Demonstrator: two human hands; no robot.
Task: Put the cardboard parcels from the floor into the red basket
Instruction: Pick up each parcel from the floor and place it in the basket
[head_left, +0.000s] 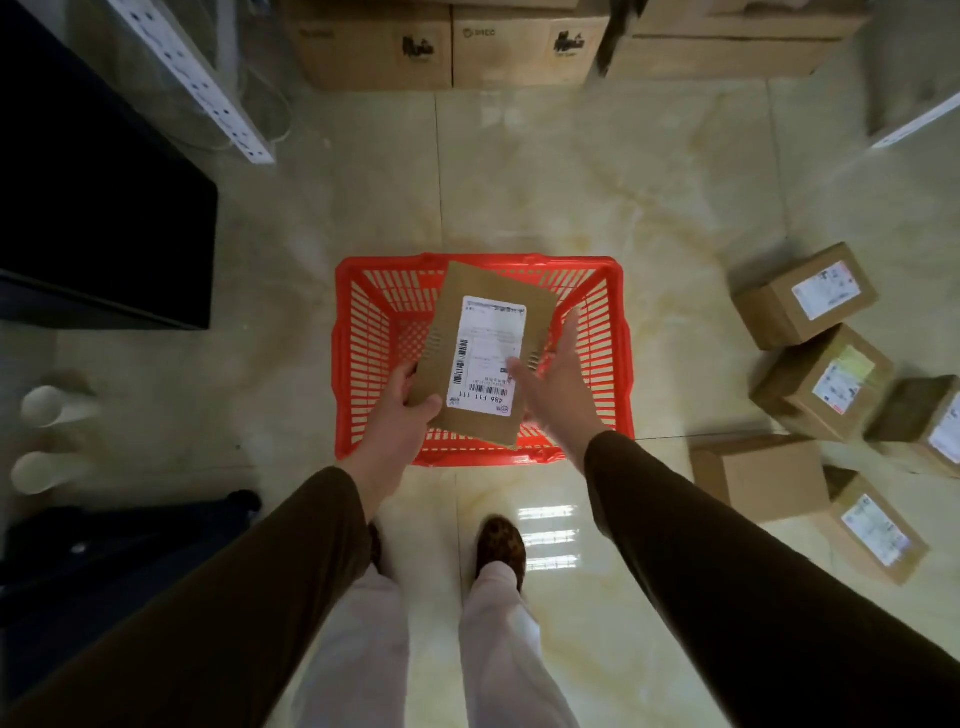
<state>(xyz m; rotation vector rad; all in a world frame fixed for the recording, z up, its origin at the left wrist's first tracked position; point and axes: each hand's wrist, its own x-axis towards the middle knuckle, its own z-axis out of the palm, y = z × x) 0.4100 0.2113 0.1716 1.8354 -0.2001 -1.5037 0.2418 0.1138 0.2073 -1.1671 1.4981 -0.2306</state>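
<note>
A red plastic basket (613, 364) stands on the tiled floor right in front of my feet. Over it I hold a flat cardboard parcel (457, 291) with a white shipping label facing up. My left hand (405, 405) grips its near left corner. My right hand (556, 374) is beside the parcel's right edge, fingers spread, thumb close to or touching the label; I cannot tell if it grips. Several labelled cardboard parcels lie on the floor to the right, the nearest ones a plain box (758, 478) and a labelled box (878, 530).
Large cartons (447, 47) line the far wall. A black cabinet (104, 208) and a white perforated shelf post (208, 78) stand at the left. Two white rolls (47, 405) and a dark object (104, 551) lie at the lower left. Bare tiled floor lies beyond the basket.
</note>
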